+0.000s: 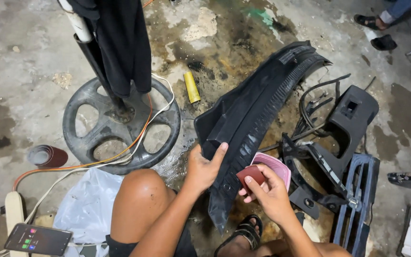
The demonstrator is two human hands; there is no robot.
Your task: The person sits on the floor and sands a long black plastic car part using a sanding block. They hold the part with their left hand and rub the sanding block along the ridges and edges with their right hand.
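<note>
Stained concrete floor (20,62) (oily, rust-brown patches); round stand base (120,126).

Long black plastic trim panel (255,109), curved and ribbed along one edge, lying diagonally on the stained concrete floor (20,85); its upper end points toward the far right, its narrow lower end tapers down between the person's knees. The surface is dull and scuffed, with a folded channel running its length. Its near left edge is gripped from the side, thumb over the rim. A small folded piece of dark red sandpaper (250,174) is pinched in fingertips and pressed against the panel's right edge, near its lower end.
</note>
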